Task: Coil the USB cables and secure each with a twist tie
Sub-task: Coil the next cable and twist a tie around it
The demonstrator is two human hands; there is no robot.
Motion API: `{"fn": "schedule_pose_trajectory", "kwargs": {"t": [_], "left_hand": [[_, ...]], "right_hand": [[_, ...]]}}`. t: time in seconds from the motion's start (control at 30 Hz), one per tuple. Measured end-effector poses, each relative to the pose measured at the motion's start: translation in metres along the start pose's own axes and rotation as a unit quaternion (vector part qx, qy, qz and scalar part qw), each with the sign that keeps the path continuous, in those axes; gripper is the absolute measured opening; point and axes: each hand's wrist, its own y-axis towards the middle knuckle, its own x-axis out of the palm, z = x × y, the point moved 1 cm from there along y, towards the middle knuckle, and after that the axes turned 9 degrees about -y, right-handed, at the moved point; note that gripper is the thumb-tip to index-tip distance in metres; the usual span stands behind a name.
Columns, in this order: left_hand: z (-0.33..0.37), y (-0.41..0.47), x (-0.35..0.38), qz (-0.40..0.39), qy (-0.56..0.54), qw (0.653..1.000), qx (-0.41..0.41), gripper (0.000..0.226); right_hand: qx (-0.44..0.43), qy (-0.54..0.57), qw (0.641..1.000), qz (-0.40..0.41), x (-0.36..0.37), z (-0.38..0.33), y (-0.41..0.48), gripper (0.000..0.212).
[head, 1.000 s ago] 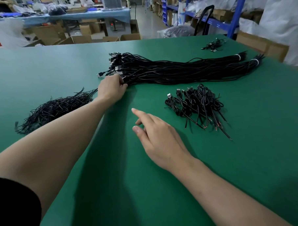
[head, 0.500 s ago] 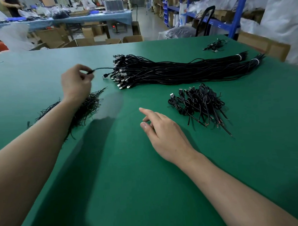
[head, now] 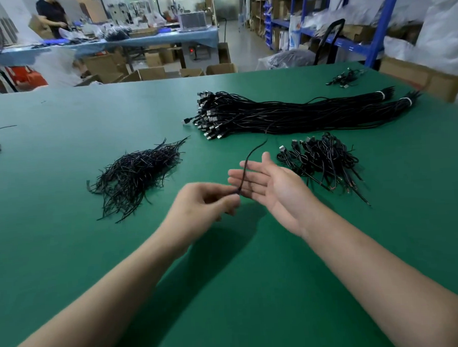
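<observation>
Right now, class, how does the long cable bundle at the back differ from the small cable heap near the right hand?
The long bundle is far bigger than the small heap. The long bundle's cables lie stretched out side by side; the small heap's are looped and jumbled. White bands bind the long bundle at one end; none shows on the small heap. Both are black cables on the green table.

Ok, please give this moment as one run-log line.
left hand: pinches black cable | right hand: open, palm up, cable across fingers | coil: not begun
</observation>
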Motion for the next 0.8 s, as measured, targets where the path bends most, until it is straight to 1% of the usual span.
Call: {"fn": "schedule_pose_trajectory", "kwargs": {"t": [0.03,0.1,0.3,0.4,0.53,0.63,0.73,0.8], "left_hand": [[-0.003,-0.004,0.004,-0.006,-0.004,1.0,-0.01,0.009],[-0.005,-0.01,0.01,-0.016,-0.016,1.0,-0.019,0.008],[-0.004,-0.015,0.009,-0.055,0.009,0.998,-0.028,0.003],[-0.005,-0.019,0.009,-0.078,0.023,0.996,-0.028,0.007],[-0.006,-0.023,0.01,-0.087,0.045,0.995,-0.019,0.006],[-0.005,-0.025,0.013,-0.118,0.069,0.991,-0.011,0.005],[0.006,-0.021,-0.003,-0.164,0.15,0.975,0.016,0.014],[0.018,-0.012,-0.023,-0.138,0.142,0.979,0.046,0.024]], "right_hand": [[0.022,0.055,0.998,-0.005,0.001,-0.002,-0.004,0.048],[0.05,0.102,0.994,-0.01,0.003,-0.005,-0.011,0.044],[0.067,0.15,0.986,0.021,0.007,-0.01,-0.022,0.031],[0.074,0.161,0.984,0.032,0.008,-0.01,-0.023,0.031],[0.083,0.171,0.981,0.039,0.01,-0.008,-0.024,0.028],[0.08,0.145,0.986,0.026,0.011,-0.007,-0.026,0.026],[0.054,0.051,0.997,-0.008,0.01,-0.016,-0.034,0.022],[0.035,-0.02,0.998,-0.05,0.01,-0.026,-0.042,0.021]]}}
